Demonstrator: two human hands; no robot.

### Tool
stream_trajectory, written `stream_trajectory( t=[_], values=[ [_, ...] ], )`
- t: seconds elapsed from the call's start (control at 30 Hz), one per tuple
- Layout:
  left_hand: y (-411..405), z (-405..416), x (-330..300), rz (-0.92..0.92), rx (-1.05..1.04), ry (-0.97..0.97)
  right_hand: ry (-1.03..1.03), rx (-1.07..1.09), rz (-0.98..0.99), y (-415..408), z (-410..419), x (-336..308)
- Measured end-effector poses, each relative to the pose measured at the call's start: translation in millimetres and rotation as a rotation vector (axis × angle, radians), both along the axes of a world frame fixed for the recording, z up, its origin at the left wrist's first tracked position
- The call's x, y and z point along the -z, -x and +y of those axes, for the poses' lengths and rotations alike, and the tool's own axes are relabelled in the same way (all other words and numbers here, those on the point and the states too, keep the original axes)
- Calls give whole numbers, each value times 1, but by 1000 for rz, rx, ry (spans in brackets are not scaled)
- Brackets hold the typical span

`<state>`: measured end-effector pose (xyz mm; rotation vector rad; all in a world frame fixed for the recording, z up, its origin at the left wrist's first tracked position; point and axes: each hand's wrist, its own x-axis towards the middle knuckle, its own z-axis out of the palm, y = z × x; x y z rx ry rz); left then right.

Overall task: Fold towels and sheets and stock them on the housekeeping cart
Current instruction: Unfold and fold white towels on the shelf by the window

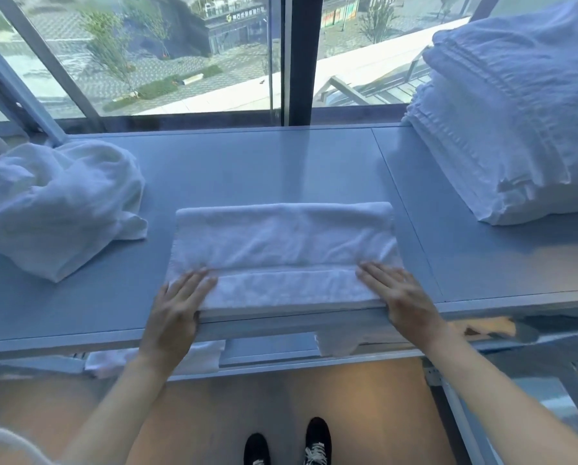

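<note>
Terry cloth, soft and floppy with a bit of heft, so the folded towel point(280, 253) wants taking at its two short ends, where left hand point(177, 307) and right hand point(401, 297) press flat, fingers straight, gripping nothing. It lies at the table's point(247, 169) near edge, long axis running left to right, parallel to that edge.

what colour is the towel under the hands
White, plain with a woven band near its front edge: the towel, seen in the head view.
</note>
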<state>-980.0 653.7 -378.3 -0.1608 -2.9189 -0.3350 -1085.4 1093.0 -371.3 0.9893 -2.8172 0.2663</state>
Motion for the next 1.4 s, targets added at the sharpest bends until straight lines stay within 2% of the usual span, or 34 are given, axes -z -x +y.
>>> stream_trajectory(
  t=[0.13, 0.3, 0.47, 0.57, 0.63, 0.77, 0.87, 1.03, 1.13, 1.23, 1.33, 1.4],
  values=[
    [-2, -4, -8, -80, -34, -35, -26, 31, -74, -6, 8, -2],
    [2, 11, -33, -305, -137, 13, -2, 49, -83, -16, -2, -17],
    [72, 84, -36, -257, 98, -71, 53, 9, -225, 12, -108, -21],
    [116, 97, -22, -324, 34, -4, 20, 43, -331, 52, -156, -16],
    [124, 75, -11, -340, -32, 58, -45, 126, -343, 78, -145, -10],
    [113, 25, 0, -318, -70, 74, -55, 403, -345, 118, -59, 1],
    [110, 16, -2, -326, -99, 73, -73, 458, -383, 129, -29, 2],
    [108, 21, -4, -331, -118, 71, -152, 497, -331, 123, -46, -7],
    [104, 24, -3, -344, -135, 56, -57, 463, -270, 99, -86, -16],
    [94, 40, -5, -350, -196, 48, 84, 410, -347, 62, -142, -17],
    [69, 68, -4, -368, -324, 14, 135, 472, -445, 29, -180, -6],
    [44, 83, -5, -395, -399, 11, 109, 485, -415, 14, -187, 4]
  ],
)
